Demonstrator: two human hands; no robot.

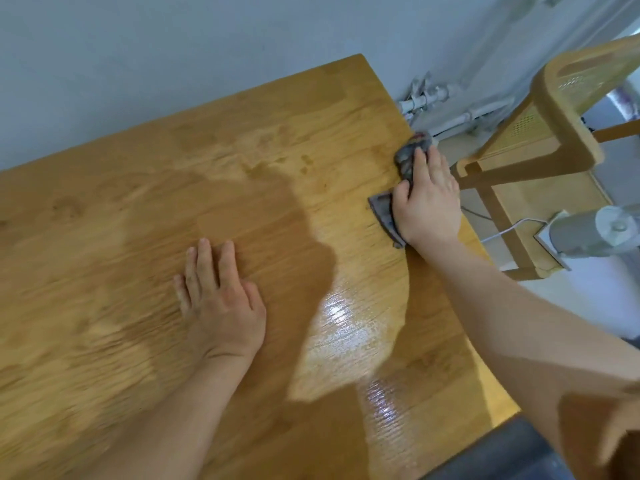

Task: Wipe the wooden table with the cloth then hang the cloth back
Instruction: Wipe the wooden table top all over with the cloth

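The wooden table [138, 209] fills most of the view, with a wet shiny streak near its right front. A crumpled grey cloth [407, 161] lies at the table's right edge. My right hand [429, 199] presses flat on the cloth, fingers over it, and parts of the cloth stick out above and to the left of the hand. My left hand [218, 299] rests flat on the bare table top in the middle, fingers spread a little, holding nothing.
A pale wall [173, 64] runs along the table's far edge. A wooden chair with a woven back [554, 109] stands close to the table's right side. White pipes [429, 98] run along the wall's foot. A grey fan-like device [595, 230] sits on the floor.
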